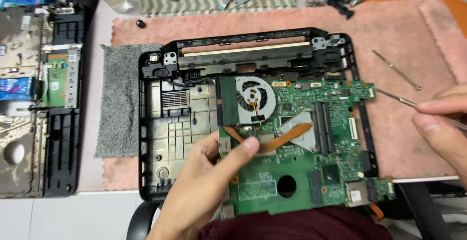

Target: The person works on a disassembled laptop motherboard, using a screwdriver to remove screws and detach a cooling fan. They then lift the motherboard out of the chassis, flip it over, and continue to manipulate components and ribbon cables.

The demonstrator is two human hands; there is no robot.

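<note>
Both hands, left (204,186) and right (445,128), are bare and ringless, above a dark maroon garment (292,225).

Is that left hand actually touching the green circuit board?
Touching. The head view shows the left hand gripping the left edge of the green circuit board, thumb pressed on top.
</note>
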